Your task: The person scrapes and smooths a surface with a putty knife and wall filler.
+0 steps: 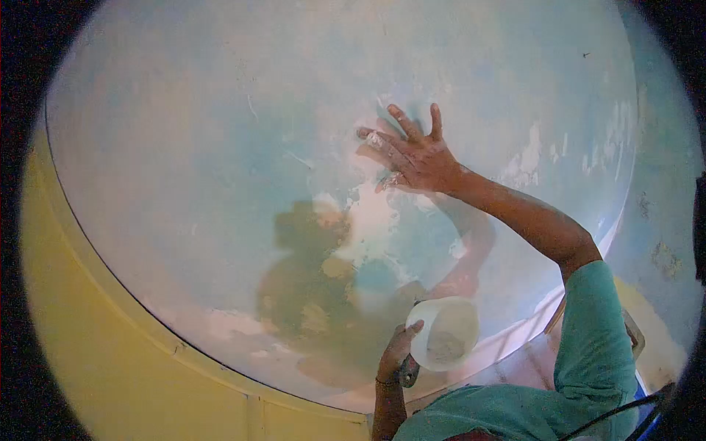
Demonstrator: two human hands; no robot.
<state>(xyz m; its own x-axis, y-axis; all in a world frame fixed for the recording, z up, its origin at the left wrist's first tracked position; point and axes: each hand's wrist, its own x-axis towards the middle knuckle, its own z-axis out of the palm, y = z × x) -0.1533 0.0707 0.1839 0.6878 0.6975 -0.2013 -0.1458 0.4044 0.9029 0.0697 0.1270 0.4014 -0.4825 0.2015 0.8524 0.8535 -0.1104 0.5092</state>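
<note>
White paste (pixel 374 138) coats part of the right hand (pixel 429 160), just above and right of the middle of the frame; that hand is spread wide, palm towards the pale blue painted surface (pixel 184 110), holding nothing, though I cannot tell which fingertips touch; below it, an uneven white patch (pixel 370 224) runs down the centre; uneven pressure from bare fingers could leave ridges or streaks there, and loose clots could drop from the skin; the likelier mishap, I judge, lies at lower centre, where the left hand (pixel 397 354) grips a white bowl (pixel 424 350) with the thumb over its rim and a dark tool handle (pixel 409 373) close against it; sharing one grip between two things could let either slip, and because the bowl's mouth faces the camera, a further tilt might spill what it carries; inside lies a pale, greyish-white mass (pixel 446 344), probably the same paste, whose depth and wetness are hard to judge; at lower right, dark cords (pixel 625 411) pass by the green sleeve (pixel 594 331) and might catch if the arm swings back.
</note>
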